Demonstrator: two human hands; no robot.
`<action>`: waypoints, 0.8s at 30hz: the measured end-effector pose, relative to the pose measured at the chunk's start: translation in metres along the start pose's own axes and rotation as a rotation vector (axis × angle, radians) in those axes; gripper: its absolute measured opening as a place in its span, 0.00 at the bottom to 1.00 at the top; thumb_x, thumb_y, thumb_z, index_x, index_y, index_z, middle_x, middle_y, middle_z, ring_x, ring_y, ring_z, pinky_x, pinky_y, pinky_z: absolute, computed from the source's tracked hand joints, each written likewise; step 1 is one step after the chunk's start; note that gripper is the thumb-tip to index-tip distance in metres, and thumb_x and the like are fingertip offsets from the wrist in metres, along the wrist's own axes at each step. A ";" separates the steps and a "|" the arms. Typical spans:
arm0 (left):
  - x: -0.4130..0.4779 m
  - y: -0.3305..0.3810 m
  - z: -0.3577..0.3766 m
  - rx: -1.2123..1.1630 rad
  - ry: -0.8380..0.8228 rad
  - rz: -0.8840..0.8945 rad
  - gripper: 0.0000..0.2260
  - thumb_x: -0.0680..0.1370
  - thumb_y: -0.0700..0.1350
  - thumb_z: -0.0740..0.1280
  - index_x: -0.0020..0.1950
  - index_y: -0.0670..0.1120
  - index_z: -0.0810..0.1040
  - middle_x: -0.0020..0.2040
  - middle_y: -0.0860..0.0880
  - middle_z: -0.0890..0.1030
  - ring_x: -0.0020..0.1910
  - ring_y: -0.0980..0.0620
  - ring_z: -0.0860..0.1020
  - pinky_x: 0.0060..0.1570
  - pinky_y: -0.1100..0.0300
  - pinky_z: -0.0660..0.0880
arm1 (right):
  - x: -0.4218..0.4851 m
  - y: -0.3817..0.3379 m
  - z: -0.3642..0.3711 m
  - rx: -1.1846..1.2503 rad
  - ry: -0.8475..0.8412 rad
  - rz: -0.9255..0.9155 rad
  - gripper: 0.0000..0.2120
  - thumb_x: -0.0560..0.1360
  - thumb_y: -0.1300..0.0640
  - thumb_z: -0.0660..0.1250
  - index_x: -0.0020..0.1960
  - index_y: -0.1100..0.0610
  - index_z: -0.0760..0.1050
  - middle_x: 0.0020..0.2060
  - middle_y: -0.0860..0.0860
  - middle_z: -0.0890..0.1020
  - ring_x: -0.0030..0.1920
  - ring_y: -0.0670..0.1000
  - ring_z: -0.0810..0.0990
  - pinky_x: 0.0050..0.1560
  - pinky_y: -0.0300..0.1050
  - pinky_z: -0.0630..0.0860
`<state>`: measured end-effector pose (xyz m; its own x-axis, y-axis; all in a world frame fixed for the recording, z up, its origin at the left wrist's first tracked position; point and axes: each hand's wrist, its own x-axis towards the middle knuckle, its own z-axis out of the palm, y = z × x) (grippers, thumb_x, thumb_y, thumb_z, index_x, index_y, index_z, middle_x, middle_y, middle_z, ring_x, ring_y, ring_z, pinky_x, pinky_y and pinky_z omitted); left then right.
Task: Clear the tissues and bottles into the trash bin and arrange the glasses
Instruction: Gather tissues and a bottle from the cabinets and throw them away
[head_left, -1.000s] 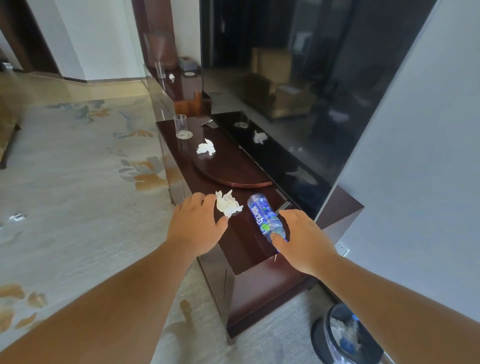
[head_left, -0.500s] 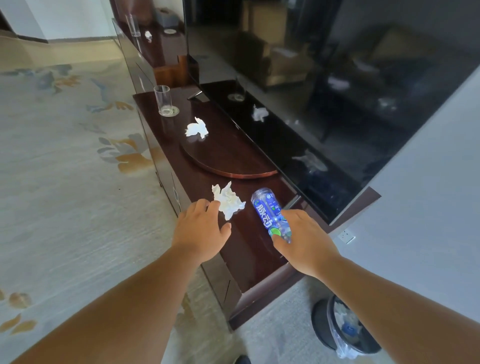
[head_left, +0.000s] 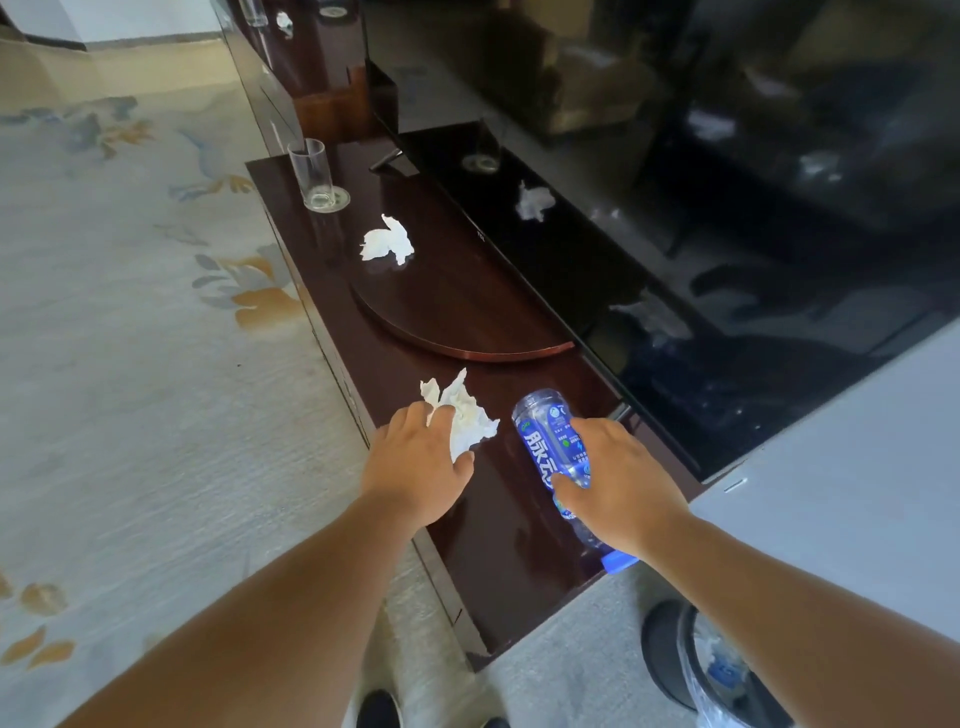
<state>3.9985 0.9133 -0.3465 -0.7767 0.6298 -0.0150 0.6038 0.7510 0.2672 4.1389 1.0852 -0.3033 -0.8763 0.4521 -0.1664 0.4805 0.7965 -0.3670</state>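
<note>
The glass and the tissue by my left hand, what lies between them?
Head view: another crumpled tissue and a half-round board lie between the glass and the near tissue.

Surface: dark glossy wood. Bottle: clear plastic, blue glossy label. Tissue: crumpled white paper. Glass: clear. Carpet: matt.

Dark wood cabinet top: glass on coaster at far end, far tissue mid-way. This end: crumpled near tissue, bottle on its side.
</note>
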 end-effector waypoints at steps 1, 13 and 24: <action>0.006 -0.002 0.004 0.001 -0.006 0.010 0.24 0.77 0.57 0.60 0.70 0.49 0.65 0.65 0.48 0.71 0.63 0.48 0.68 0.61 0.52 0.69 | 0.002 0.001 0.003 -0.005 -0.003 0.016 0.30 0.73 0.43 0.66 0.71 0.51 0.62 0.65 0.49 0.69 0.62 0.51 0.71 0.59 0.48 0.72; 0.058 -0.011 0.039 0.044 -0.078 0.105 0.26 0.76 0.58 0.63 0.73 0.56 0.63 0.75 0.44 0.59 0.72 0.42 0.58 0.66 0.48 0.62 | 0.023 0.000 0.022 -0.003 -0.027 0.175 0.39 0.71 0.39 0.67 0.75 0.50 0.55 0.68 0.50 0.66 0.66 0.52 0.69 0.63 0.49 0.70; 0.067 -0.020 0.035 -0.039 -0.215 0.180 0.07 0.76 0.39 0.63 0.52 0.47 0.68 0.49 0.49 0.69 0.50 0.47 0.71 0.41 0.55 0.71 | 0.045 -0.009 0.034 -0.062 -0.130 0.405 0.41 0.67 0.37 0.72 0.69 0.53 0.56 0.57 0.54 0.72 0.57 0.58 0.76 0.53 0.51 0.75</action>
<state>3.9412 0.9475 -0.3866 -0.5993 0.7828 -0.1673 0.7178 0.6181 0.3205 4.0939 1.0851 -0.3392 -0.6115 0.6822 -0.4009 0.7844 0.5894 -0.1934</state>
